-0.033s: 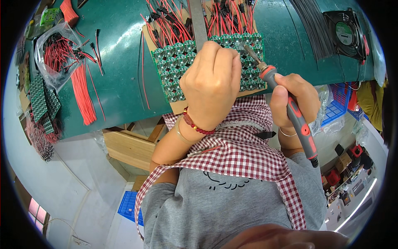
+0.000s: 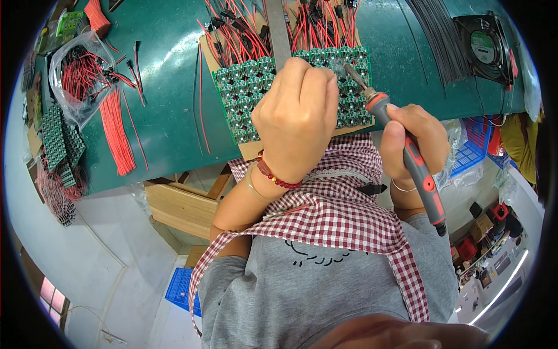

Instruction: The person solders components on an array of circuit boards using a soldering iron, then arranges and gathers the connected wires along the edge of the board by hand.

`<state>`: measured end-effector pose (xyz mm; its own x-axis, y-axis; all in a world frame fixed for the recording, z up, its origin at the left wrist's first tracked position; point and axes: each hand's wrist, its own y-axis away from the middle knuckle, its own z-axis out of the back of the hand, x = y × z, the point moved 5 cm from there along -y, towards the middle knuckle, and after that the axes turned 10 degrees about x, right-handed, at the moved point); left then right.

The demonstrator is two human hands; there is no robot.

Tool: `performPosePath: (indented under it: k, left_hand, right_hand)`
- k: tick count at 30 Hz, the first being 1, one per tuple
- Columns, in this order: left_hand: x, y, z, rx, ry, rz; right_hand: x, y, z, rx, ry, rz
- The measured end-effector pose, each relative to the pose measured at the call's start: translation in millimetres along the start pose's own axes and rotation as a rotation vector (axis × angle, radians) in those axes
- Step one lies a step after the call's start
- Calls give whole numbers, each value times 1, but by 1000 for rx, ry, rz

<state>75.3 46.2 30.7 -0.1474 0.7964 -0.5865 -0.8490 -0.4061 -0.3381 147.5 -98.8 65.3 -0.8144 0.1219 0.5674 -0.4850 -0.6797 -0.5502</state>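
A panel of green circuit boards lies on a piece of brown cardboard at the near edge of the table. My left hand is closed over the middle of the panel, fingertips turned down. Whatever it pinches is hidden beneath the hand. In my right hand is a grey and red soldering iron, held like a pen. Its metal tip points up and left, over the panel's right half, beside my left fingers. Faint smoke shows near the tip. Red wires with black connectors fan out beyond the panel.
A grey metal bar runs over the wires toward my left hand. To the left are a plastic bag of wires, a bundle of red wires and more circuit boards. Black wires and a fan lie at right.
The soldering iron's tip has shifted slightly to the right, a little farther from my left fingers. My left hand holds its place.
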Motion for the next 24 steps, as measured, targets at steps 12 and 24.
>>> performPosePath:
  k: [12, 24]
  left_hand:
    - [-6, -4, 3, 30, -54, -24]
    - [-6, 1, 7, 7, 44, -4]
  right_hand:
    - [4, 5, -6, -11, 28, -34]
    - [6, 8, 10, 52, -5, -19]
